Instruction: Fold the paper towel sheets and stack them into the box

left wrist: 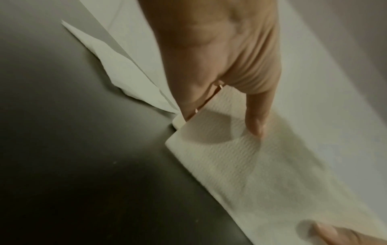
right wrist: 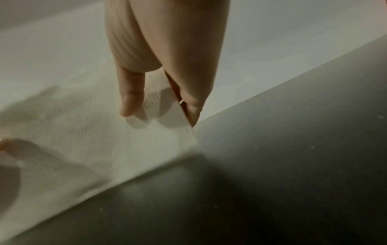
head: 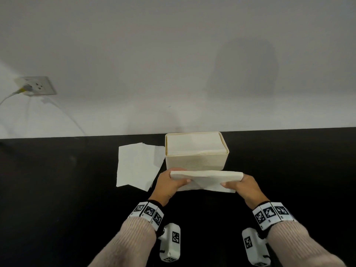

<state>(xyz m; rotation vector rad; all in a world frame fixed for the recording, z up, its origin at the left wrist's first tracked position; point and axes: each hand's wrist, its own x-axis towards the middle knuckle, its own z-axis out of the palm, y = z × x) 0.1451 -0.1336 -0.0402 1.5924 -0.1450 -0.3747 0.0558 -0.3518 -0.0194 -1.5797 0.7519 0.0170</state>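
A folded white paper towel (head: 207, 177) is held just in front of the cream box (head: 196, 160), a little above the black table. My left hand (head: 174, 182) pinches its left end, thumb on top and fingers beneath. My right hand (head: 238, 183) pinches its right end the same way. The left wrist view shows the thumb (left wrist: 256, 119) pressing the embossed towel (left wrist: 251, 165). The right wrist view shows the thumb (right wrist: 132, 99) on the towel (right wrist: 83, 149). The box is filled to its rim with folded sheets (head: 194, 143). Unfolded sheets (head: 136, 164) lie flat left of the box.
The black table (head: 57, 189) runs to a white wall at the back. A wall socket (head: 36, 85) with a white cable plugged in sits at the far left. The box stands against the table's back edge.
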